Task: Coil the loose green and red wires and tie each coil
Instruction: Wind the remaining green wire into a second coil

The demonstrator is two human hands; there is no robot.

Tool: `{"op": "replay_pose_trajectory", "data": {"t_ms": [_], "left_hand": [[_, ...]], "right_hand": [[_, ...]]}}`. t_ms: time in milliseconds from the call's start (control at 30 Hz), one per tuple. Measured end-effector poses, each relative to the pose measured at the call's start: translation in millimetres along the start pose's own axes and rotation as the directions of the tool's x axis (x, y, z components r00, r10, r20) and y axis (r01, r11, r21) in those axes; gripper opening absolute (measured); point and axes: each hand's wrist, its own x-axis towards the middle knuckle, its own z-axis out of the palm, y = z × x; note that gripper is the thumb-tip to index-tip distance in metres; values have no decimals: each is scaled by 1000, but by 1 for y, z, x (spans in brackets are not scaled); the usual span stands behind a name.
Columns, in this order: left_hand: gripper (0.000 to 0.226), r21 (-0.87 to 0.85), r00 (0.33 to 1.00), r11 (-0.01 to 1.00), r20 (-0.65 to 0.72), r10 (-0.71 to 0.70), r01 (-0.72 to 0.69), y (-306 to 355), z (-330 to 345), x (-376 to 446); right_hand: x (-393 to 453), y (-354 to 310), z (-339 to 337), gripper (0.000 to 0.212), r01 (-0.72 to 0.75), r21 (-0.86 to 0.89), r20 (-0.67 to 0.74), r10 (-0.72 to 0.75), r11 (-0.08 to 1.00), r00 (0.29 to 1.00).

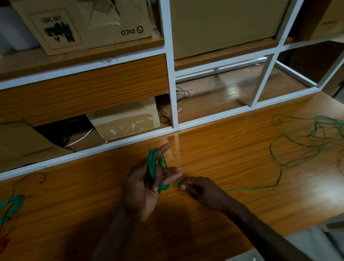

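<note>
Green wire coil (pixel 156 168) is wound around the fingers of the left hand (pixel 144 186), palm up, above the wooden worktop (pixel 216 148). The wire's running end is pinched by the right hand (pixel 202 191), just beside the coil. Loose green wire (pixel 304 141) is trailed right across the worktop. A finished green coil (pixel 8 208) is seen far left.

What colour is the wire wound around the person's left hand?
Green. The wire coil around the left hand shows best in the head view, the only one.
</note>
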Motion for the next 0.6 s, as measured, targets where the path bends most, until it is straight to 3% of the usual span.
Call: {"op": "replay_pose_trajectory", "data": {"t_ms": [167, 300, 433, 600], "left_hand": [[50, 65, 990, 997, -136, 47, -39, 9, -3, 22], [46, 191, 952, 976, -266, 153, -104, 7, -15, 42], [44, 346, 914, 932, -331, 233, -112, 1, -40, 62], [43, 581, 898, 813, -344, 274, -25, -7, -70, 69]], "right_hand": [[-15, -24, 19, 35, 53, -2, 135, -52, 999, 989], [-22, -43, 15, 36, 89, 9, 244, -89, 996, 966], [-33, -54, 8, 34, 112, 49, 241, -121, 993, 963], [-39, -65, -4, 29, 104, 86, 239, -122, 991, 963]]}}
